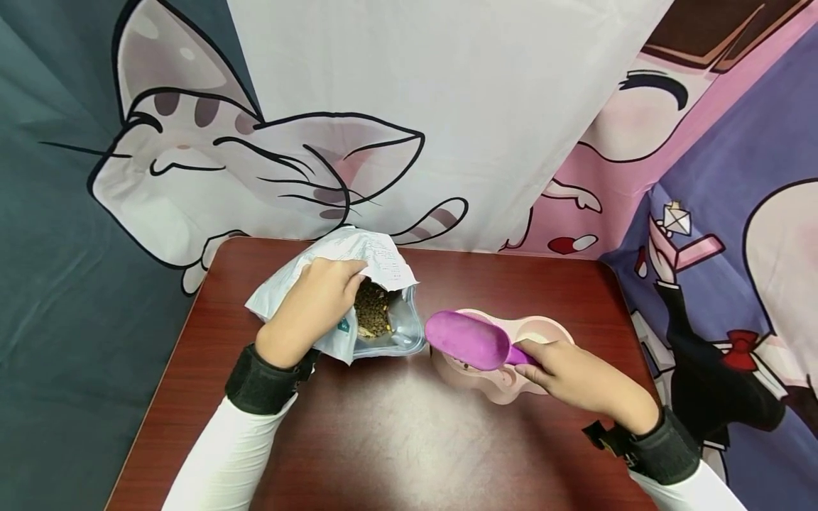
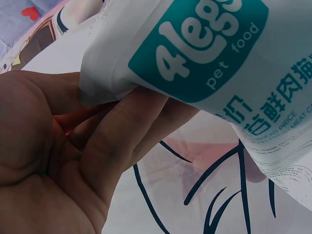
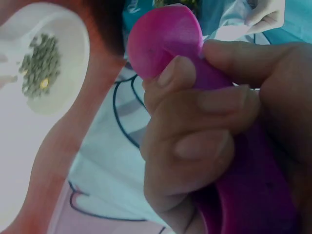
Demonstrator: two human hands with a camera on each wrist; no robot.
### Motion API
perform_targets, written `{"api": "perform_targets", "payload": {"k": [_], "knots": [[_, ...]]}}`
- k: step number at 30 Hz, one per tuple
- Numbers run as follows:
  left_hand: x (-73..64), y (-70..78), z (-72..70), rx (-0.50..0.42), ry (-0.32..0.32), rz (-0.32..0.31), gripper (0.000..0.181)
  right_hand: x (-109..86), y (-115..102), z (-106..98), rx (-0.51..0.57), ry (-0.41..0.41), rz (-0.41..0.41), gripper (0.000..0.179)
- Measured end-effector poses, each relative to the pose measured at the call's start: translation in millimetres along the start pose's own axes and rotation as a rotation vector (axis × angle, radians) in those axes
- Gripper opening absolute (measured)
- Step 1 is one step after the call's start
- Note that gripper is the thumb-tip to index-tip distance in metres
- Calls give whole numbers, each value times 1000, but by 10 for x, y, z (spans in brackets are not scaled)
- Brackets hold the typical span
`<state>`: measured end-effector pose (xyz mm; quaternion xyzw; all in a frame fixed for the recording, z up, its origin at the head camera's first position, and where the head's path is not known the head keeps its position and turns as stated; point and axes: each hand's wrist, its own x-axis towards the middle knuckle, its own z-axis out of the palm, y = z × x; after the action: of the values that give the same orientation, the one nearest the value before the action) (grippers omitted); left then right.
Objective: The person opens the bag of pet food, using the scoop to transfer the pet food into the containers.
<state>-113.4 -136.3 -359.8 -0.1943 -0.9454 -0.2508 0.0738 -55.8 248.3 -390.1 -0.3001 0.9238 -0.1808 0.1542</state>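
With curled fingers my left hand [image 1: 307, 309] pinches the edge of a white pet food bag [image 1: 383, 257]. Brown kibble [image 1: 373, 310] shows inside its opening. In the left wrist view, the thumb and fingers grip the bag [image 2: 214, 44] beside its green label. My right hand [image 1: 578, 380] grips the handle of a purple scoop [image 1: 469, 341], its bowl pointing left toward the bag. No kibble shows in the scoop. Below the scoop sits a pink double pet bowl [image 1: 543, 328], partly covered by it. A small heap of kibble [image 3: 41, 68] lies in one compartment in the right wrist view.
Both bag and bowl stand on a reddish-brown wooden table [image 1: 383, 440]. Behind it hangs a cloth backdrop [image 1: 447, 85] with cartoon cats and figures, reaching down past the table's back and right edges.
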Motion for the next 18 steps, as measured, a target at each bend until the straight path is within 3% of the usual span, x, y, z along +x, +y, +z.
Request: {"api": "perform_targets", "payload": {"k": [4, 10, 15, 18], "knots": [[4, 2, -1, 4, 3, 4, 20, 55, -81, -7, 35, -35, -18, 19], [5, 4, 0, 8, 0, 8, 22, 177, -177, 9, 28, -31, -68, 7], [-3, -1, 1, 2, -11, -2, 23, 300, -218, 62, -16, -38, -94, 30], [-8, -5, 1, 0, -10, -3, 23, 399, -269, 113, -47, -39, -99, 31]]}}
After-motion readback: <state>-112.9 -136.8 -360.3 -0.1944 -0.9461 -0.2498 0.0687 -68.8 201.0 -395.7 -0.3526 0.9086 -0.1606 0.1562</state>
